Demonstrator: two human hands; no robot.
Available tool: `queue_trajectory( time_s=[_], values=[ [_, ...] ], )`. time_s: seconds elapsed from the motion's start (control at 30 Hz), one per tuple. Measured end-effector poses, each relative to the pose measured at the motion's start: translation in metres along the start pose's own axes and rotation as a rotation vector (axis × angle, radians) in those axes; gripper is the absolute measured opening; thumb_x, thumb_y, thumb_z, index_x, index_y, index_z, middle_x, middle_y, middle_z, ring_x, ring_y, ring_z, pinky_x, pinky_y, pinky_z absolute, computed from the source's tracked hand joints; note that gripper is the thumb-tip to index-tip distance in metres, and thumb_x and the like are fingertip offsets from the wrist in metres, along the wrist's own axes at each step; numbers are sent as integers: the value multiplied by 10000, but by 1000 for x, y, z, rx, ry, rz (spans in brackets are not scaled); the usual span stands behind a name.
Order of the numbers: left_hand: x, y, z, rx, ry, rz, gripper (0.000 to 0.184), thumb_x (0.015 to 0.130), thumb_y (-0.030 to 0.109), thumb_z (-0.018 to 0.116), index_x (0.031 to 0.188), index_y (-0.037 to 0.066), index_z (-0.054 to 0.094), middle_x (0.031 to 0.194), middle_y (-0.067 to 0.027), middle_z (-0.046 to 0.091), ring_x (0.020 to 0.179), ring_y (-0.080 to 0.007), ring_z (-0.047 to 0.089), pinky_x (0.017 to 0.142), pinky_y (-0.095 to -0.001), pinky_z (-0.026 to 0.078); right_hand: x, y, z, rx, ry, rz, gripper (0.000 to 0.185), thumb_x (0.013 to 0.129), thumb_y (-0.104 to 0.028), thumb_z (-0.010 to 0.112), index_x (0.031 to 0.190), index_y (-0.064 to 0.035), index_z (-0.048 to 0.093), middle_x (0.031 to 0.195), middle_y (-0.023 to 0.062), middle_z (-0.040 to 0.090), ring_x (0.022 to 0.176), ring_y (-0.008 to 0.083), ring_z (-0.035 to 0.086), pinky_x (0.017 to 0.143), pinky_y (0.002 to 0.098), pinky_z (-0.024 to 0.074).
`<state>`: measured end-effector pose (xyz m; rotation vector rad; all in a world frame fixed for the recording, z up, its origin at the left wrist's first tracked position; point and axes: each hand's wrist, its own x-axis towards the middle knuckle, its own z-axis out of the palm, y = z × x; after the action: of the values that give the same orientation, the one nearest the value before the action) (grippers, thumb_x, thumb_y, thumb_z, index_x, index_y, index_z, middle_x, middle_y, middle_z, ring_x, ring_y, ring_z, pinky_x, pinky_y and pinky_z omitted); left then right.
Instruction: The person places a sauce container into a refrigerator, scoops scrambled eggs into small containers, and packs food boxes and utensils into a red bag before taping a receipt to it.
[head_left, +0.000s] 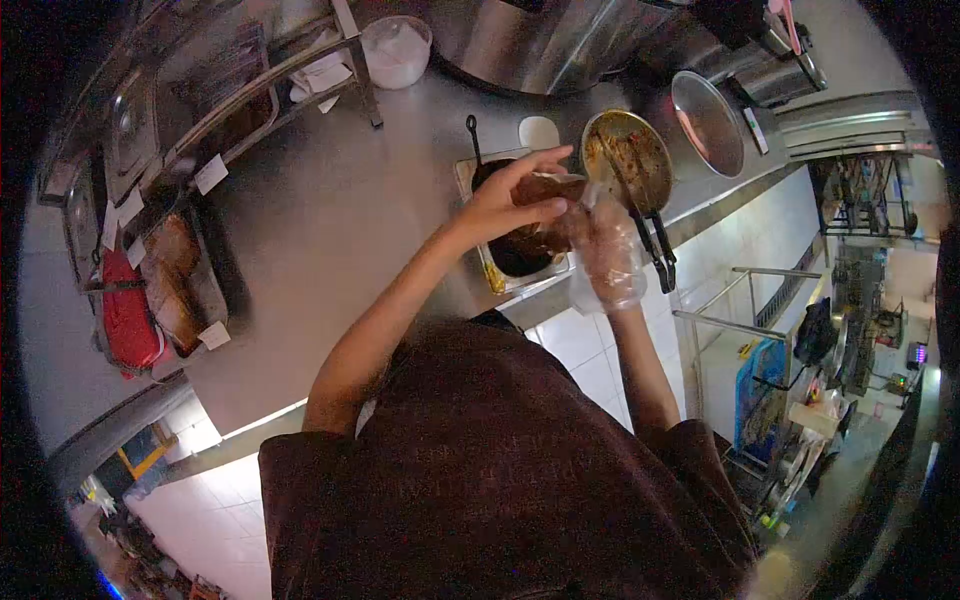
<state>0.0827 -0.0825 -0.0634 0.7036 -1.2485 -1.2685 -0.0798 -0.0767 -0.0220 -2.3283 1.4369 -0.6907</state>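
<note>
Bare, my left hand [498, 208] curls its fingers and thumb around a dark brown, curved piece [550, 187] whose kind I cannot make out. My right hand [608, 250] wears a loose clear plastic glove and comes close to the same piece from the right; its fingers are blurred, so their grip does not show. Beneath both hands sits a dark round container [520, 262], partly hidden, in a pale rectangular tray [498, 280]. Just right of them stands a steel bowl [652, 150] smeared with reddish-brown sauce, with dark-handled tongs [655, 240] lying across it.
A second steel bowl [708, 125] stands farther right. Large metal pots [540, 45] and a white tub [396, 52] line the back. At left, a metal rack [215, 115] and a tray of brown food [178, 275] lie beside a red pouch [128, 310]. The counter edge runs along the right.
</note>
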Motion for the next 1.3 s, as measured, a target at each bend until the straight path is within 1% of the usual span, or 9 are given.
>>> queue_trajectory(
  time_s=[0.2, 0.4, 0.57, 0.67, 0.8, 0.87, 0.93, 1.07, 1.3],
  values=[
    [-5, 6, 4, 40, -15, -122, 353, 789, 209, 620, 1091, 46, 536, 960, -29, 549, 899, -111, 505, 821, -251, 387, 9, 0, 18, -198, -47, -112, 241, 758, -148, 557, 958, -40, 478, 801, 203, 547, 715, 353, 551, 609, 413, 455],
    [-2, 3, 3, 178, 155, 0, 254, 811, 204, 594, 981, 18, 565, 869, -7, 524, 778, -82, 496, 701, -212, 389, 3, -7, 9, 827, -116, 47, 319, 813, -179, 539, 1053, -32, 387, 912, 98, 504, 825, 208, 513, 741, 315, 430],
    [-4, 15, 21, 73, 307, -181, 281, 847, 197, 539, 1057, 15, 493, 876, -16, 492, 820, -86, 480, 729, -197, 373, -1, 2, -8, 853, -336, 251, 555, 740, -205, 639, 1179, -14, 358, 1081, 113, 470, 1024, 177, 447, 880, 302, 365],
    [0, 12, 19, 110, 65, -206, 415, 892, 311, 407, 1206, 39, 395, 1215, -91, 403, 1146, -179, 349, 974, -277, 244, 6, -5, -6, 764, -445, 378, 558, 719, -241, 656, 1167, -18, 409, 1068, 107, 516, 977, 196, 496, 857, 305, 389],
    [0, 0, 18, 406, -67, -169, 569, 907, 338, 332, 1336, 38, 108, 1152, -146, 387, 1171, -235, 302, 1013, -442, 40, 17, -16, -13, 364, -445, 311, 525, 734, -283, 604, 1159, -22, 440, 963, 148, 580, 861, 211, 554, 757, 335, 433],
    [3, -17, 12, 761, -112, -93, 627, 907, 354, 294, 1351, 41, -19, 1234, -196, 333, 1256, -290, 207, 1002, -499, -79, 18, 3, 8, 509, -386, 245, 457, 754, -286, 562, 1098, 2, 476, 922, 181, 584, 848, 225, 556, 734, 353, 430],
    [6, -1, 10, 890, -177, -82, 582, 906, 334, 304, 1330, 22, 55, 1278, -231, 271, 1278, -319, 140, 1001, -533, -45, 19, 11, 26, 711, -278, 191, 396, 776, -261, 536, 1059, 14, 496, 927, 211, 582, 831, 271, 570, 706, 364, 436],
    [6, 2, 6, 954, -153, 21, 454, 899, 286, 341, 1233, 8, 212, 1246, -248, 287, 1256, -356, 186, 999, -567, 51, 26, 23, 36, 295, -182, 154, 301, 778, -172, 520, 1011, 19, 512, 852, 254, 573, 776, 375, 562, 645, 409, 438],
    [-5, 49, 1, 809, 124, 193, 266, 826, 170, 526, 1018, -2, 458, 990, -178, 486, 987, -330, 470, 864, -375, 363, 29, -2, 21, 46, -21, -126, 273, 756, -104, 524, 1012, -9, 507, 710, 222, 545, 676, 392, 531, 590, 455, 416]
  ],
)
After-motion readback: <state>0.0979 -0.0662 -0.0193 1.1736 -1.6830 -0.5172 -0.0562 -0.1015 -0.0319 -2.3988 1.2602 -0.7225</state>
